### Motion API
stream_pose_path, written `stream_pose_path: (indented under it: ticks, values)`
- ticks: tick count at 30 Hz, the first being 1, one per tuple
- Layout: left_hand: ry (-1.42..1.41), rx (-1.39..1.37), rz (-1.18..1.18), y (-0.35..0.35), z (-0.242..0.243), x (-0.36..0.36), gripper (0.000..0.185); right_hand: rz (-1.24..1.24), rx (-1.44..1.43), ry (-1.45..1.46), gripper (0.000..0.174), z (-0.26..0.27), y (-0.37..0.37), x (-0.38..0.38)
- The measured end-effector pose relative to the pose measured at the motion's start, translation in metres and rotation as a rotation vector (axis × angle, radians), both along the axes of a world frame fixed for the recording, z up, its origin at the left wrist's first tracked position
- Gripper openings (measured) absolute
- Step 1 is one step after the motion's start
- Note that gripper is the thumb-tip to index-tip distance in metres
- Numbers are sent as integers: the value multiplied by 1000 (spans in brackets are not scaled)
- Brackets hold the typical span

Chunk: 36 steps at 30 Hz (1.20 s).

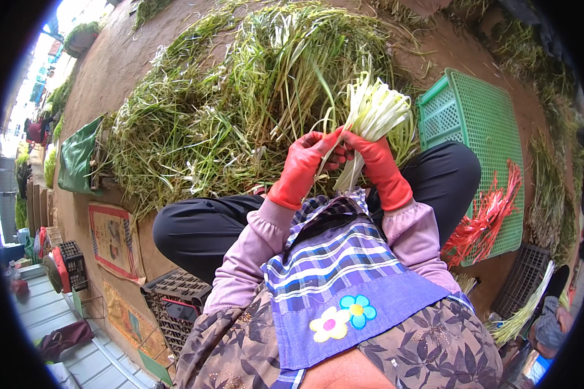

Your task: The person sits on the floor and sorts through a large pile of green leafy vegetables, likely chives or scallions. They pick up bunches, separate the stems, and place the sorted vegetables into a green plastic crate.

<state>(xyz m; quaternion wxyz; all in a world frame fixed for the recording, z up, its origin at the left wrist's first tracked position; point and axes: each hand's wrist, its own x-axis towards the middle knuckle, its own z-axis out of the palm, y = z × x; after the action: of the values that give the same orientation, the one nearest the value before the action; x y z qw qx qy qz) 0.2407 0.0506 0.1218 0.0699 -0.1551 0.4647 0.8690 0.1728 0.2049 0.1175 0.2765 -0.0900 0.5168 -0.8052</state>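
Both of my hands wear red rubber gloves and meet above my lap. My right hand (367,150) grips a bundle of pale yellow-green leafy stalks (377,109), whose white ends point down towards my apron. Beside it, touching it, my left hand (319,153) pinches a thin stalk between thumb and fingers; a long green blade rises above it. A large heap of green leaves and stalks (214,112) lies on the ground before my crossed legs. Red plastic strips (486,219) are draped over an upturned green plastic crate (491,121) to the right.
A dark plastic crate (175,287) with a phone (181,309) on it stands by my left knee. At the left are a green plastic bag (79,155) and a flattened printed sack (114,238). Another person (550,326) is at the lower right, near long pale stalks (525,306).
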Motion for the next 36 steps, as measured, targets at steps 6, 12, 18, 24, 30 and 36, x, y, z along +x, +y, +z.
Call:
stream_pose_path:
  ticks: [6, 12, 18, 24, 30, 36]
  values:
    - [-116, 113, -74, -5, 1, 14, 36, 50, 12, 59, 24, 4, 7, -1]
    - [-60, 195, -335, -1, 5, 17, 39, 218, 11, 133, 23, 8, 20, -13]
    - [-24, 35, 46, 7, 2, 8, 25, 33, 24, -100, 23, 5, 10, -1]
    - [-18, -105, 101, 12, -9, 3, 18, -53, 74, -109, 16, -6, 4, 6]
    - [-12, -493, -74, -22, 21, 2, 21, -363, -53, -115, 20, -3, 11, -10]
    - [23, -1359, -212, -151, 27, 35, 22, -598, -208, -161, 23, 13, 36, -35]
